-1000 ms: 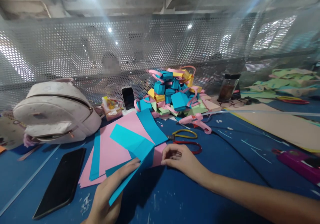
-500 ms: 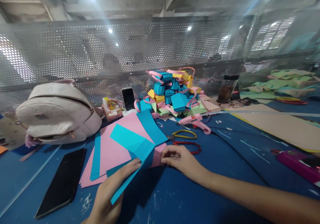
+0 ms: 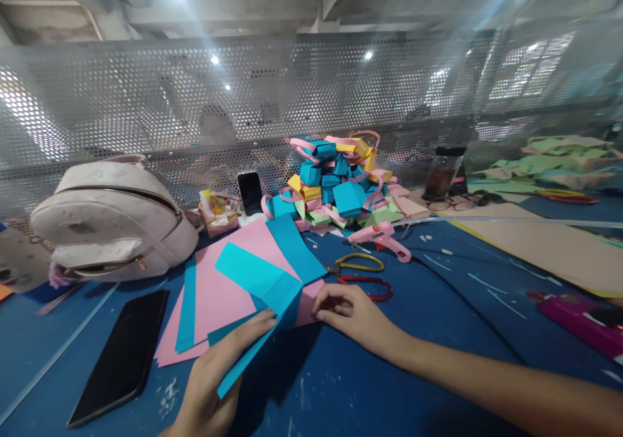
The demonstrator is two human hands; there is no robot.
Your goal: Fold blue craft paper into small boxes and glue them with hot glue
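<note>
My left hand [image 3: 219, 365] is closed on a folded blue paper piece [image 3: 277, 287], its fingers over the near side and one flap hanging below them. The piece is raised at an angle over a stack of pink paper sheets [image 3: 243, 242]. A wide blue paper strip [image 3: 298, 249] lies across the far right of the stack, and more blue paper shows at its left. By the stack's right edge, my right hand [image 3: 357, 320] is curled with thumb and forefinger tips almost together; whether they pinch anything is unclear. Scissors [image 3: 363, 274] with one yellow and one red handle lie just beyond it.
A pink glue gun [image 3: 382, 237] lies before a pile of small paper baskets [image 3: 335, 184]. Left stand a white backpack [image 3: 111, 223] and a black phone [image 3: 119, 359]. A magenta tool [image 3: 579, 323], jar [image 3: 442, 171] and cardboard sheet [image 3: 545, 245] are at right.
Almost nothing differs. The blue paper piece and my left hand have shifted very slightly, and my right fingers have moved a touch.
</note>
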